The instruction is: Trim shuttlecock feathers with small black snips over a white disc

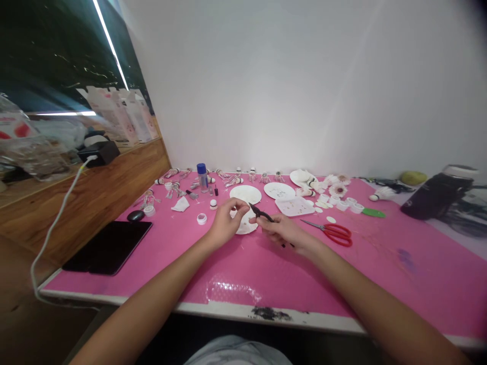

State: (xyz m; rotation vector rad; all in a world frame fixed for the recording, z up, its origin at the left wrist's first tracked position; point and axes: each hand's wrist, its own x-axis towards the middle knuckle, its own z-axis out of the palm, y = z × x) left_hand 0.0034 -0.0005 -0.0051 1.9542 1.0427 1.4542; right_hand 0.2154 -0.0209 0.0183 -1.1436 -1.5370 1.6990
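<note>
In my right hand is a pair of dark pliers, jaws pointing up and left toward my other hand. The fingertips of my left hand are pinched together close to the plier tips; whatever they hold is too small to make out. Beneath both hands lies a white plate, partly hidden, with tiny bits on it. Two more white plates, one plain and one with small pieces, sit just beyond. Right of them is a white tray holding small pieces.
Red-handled scissors lie to the right, near small white cups. Several shuttlecocks line the wall. A blue-capped bottle stands at the back. On the left are a black tablet and a mouse; a dark flask is far right.
</note>
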